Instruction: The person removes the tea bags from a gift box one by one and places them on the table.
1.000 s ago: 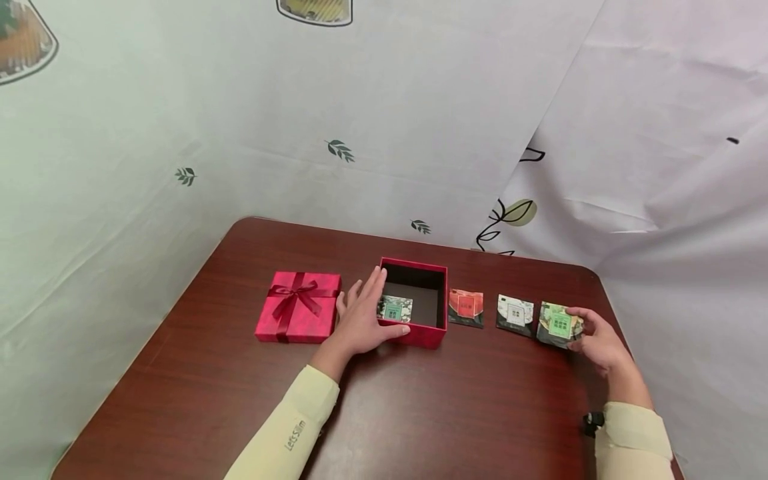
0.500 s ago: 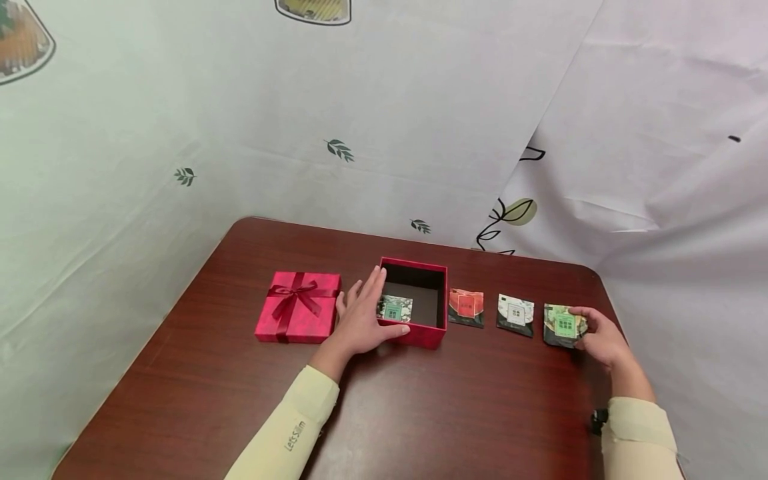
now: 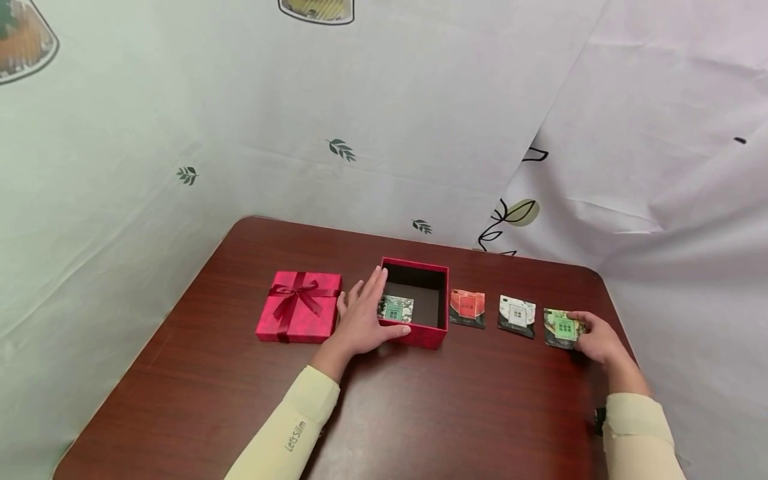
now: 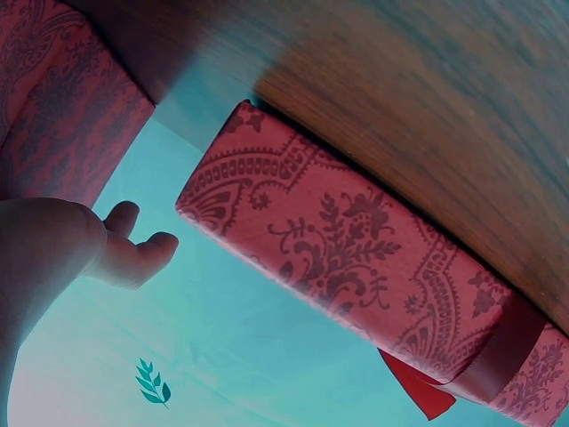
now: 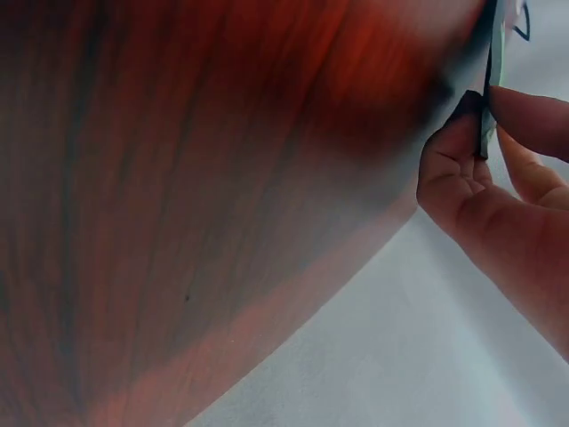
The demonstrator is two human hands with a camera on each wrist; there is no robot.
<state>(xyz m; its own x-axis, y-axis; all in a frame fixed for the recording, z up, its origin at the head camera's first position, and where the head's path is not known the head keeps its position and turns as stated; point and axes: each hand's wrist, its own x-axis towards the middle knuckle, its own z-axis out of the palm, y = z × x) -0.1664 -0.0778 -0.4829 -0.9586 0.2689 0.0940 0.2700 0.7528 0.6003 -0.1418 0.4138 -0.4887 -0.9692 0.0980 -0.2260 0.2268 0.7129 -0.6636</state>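
Observation:
My left hand (image 3: 360, 322) rests at the near left corner of a red gift box (image 3: 433, 337), its fingers straight along the left side and the thumb at the front rim. Inside the box lies a sachet with a green label (image 3: 399, 309), partly hidden by that hand. On the right, my right hand (image 3: 600, 339) pinches the edge of a green and black sachet (image 3: 561, 328) between thumb and fingers. The right wrist view shows this sachet (image 5: 495, 62) edge-on in the pinch. A white and black sachet (image 3: 517, 315) lies just left of it.
A red box lid with a ribbon bow (image 3: 298, 308) sits left of the box. An orange and black sachet (image 3: 467, 308) lies close to the box's right side. All stand on a brown wooden table (image 3: 456, 413), with patterned white cloth (image 3: 384, 120) hanging behind it.
My right hand has moved the green sachet slightly right, away from the white one, and it now lies lower and flatter in the row. The left hand has stayed on the box.

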